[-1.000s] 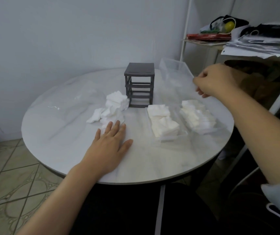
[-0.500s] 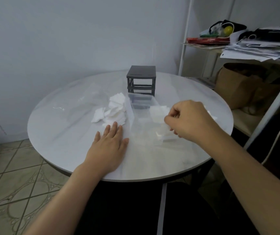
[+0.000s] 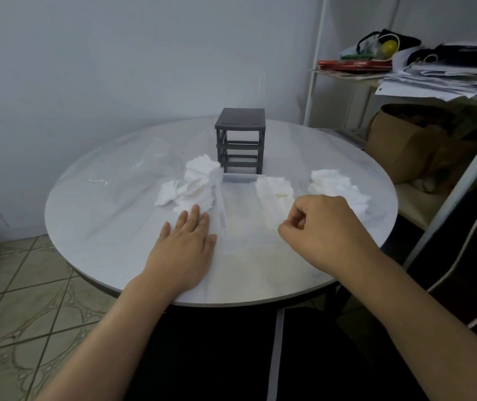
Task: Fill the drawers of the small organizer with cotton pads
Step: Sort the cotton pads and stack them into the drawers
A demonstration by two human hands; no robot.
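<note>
Round table (image 3: pixel 101 227): it is filling the middle of the frame and carrying every item under review.

Organizer (image 3: pixel 240 131): the dark frame is standing upright at upper centre, and all its slots are showing open, with no drawer seated.

Empty clear drawer (image 3: pixel 221 209): it is sitting at frame centre, just below the organizer, between the two hands. Its walls are barely showing against the tabletop.

Filled drawers: two batches of pads are lying in clear drawers, one at centre right (image 3: pixel 274 188) and one further right (image 3: pixel 335 186).

Loose cotton pads (image 3: pixel 195 183): an untidy heap is lying left of centre, touching the empty drawer's left wall.

Left hand (image 3: pixel 183 250): it is resting flat on the table, fingers straight and slightly spread, fingertips at the heap's lower edge.

Right hand (image 3: pixel 321 227): its fingers are curling in, thumb against forefinger, apparently pinching the drawer's near right rim; the clear plastic is making contact hard to confirm.

Recommendation: the drawer is looking ready for loading. Steadying it with the right hand while the left is gathering pads in small, squared stacks should be keeping them flat enough to clear the organizer's slots.
</note>
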